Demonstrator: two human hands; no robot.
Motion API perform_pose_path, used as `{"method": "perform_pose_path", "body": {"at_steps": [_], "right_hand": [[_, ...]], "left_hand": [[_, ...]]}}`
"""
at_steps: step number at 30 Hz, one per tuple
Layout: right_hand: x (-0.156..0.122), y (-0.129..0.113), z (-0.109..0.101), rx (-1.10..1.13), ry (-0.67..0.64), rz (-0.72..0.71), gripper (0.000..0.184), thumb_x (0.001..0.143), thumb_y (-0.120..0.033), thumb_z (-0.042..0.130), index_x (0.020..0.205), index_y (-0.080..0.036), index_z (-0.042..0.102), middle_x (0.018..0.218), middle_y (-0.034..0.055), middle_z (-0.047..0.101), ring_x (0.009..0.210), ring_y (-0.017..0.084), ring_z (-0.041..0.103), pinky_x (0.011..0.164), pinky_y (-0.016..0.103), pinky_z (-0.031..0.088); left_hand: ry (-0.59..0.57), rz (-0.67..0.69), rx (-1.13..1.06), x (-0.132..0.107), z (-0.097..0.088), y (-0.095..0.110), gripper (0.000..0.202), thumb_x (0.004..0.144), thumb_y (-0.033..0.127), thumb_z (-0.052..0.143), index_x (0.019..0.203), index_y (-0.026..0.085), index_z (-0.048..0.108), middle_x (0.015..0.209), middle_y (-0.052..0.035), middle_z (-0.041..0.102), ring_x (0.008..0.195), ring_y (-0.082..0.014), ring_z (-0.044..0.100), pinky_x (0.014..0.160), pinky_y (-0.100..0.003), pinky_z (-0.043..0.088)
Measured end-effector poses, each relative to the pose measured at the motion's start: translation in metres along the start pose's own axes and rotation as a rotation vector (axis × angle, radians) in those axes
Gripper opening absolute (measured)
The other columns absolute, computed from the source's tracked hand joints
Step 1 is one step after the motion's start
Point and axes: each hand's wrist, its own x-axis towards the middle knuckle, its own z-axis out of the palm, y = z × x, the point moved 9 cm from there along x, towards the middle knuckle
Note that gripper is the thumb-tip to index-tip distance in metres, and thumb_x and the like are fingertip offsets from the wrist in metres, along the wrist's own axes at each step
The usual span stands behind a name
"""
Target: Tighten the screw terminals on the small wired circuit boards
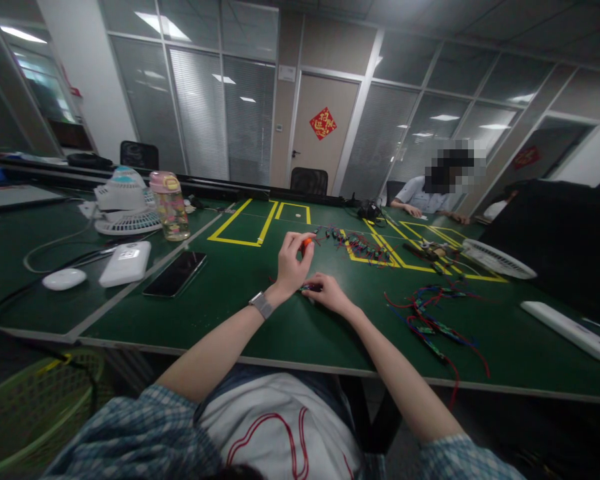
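— Head view showed what, near the hands?

— On the green table [260,320], flat and matte, with yellow tape lines [240,227] on it. The left hand [291,261] was raised a little, and its fingertips pinched a small orange part [305,244]. A metal watch [263,305] sat on that wrist. The right hand [330,293] lay low on the table, fingers pressed together on a small dark piece [311,287] with a bit of red and blue; its exact shape was too small to tell.

— And around them?

— Beyond the hands lay a row of thin colored wires [360,245]. To the right, a loose tangled bundle [433,323] of red and blue wires. To the left were a black phone [175,273], glossy and flat, a white rounded box [126,263], a white mouse [64,279] and a clear bottle [169,206] with a pink lid. Another person [430,193] sat at the far side. Nothing stood between the hands and the wires.
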Motion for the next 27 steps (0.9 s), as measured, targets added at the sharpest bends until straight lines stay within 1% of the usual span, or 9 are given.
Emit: {"method": "perform_pose_path", "body": {"at_steps": [15, 21, 27], "right_hand": [[0.0000, -0.0008, -0.0002, -0.013, -0.004, 0.004, 0.017, 0.076, -0.017, 0.070, 0.092, -0.017, 0.075, 0.078, 0.0028, 0.061, 0.068, 0.012, 0.054, 0.067, 0.024, 0.043], [-0.0001, -0.0021, 0.0001, -0.018, -0.014, 0.009, 0.018, 0.076, -0.017, 0.069, 0.093, -0.015, 0.075, 0.077, 0.0029, 0.060, 0.068, 0.012, 0.053, 0.067, 0.024, 0.043], [0.0002, -0.0011, 0.0001, -0.013, -0.007, 0.008, 0.019, 0.075, -0.017, 0.070, 0.093, -0.015, 0.075, 0.077, 0.0028, 0.060, 0.068, 0.012, 0.054, 0.066, 0.024, 0.043]], "left_hand": [[-0.012, 0.011, 0.011, 0.0006, 0.0004, 0.0021, 0.016, 0.092, 0.020, 0.050, 0.102, 0.019, 0.062, 0.093, -0.0042, 0.058, 0.082, -0.0141, 0.056, 0.073, -0.027, 0.047], [-0.001, 0.015, 0.007, -0.0006, 0.0006, 0.0017, 0.015, 0.092, 0.020, 0.051, 0.101, 0.019, 0.062, 0.092, -0.0039, 0.058, 0.082, -0.0139, 0.056, 0.074, -0.026, 0.047], [-0.012, 0.021, 0.003, -0.0010, 0.0009, 0.0026, 0.015, 0.092, 0.020, 0.050, 0.102, 0.019, 0.062, 0.092, -0.0039, 0.058, 0.081, -0.0135, 0.055, 0.075, -0.026, 0.047]]}}
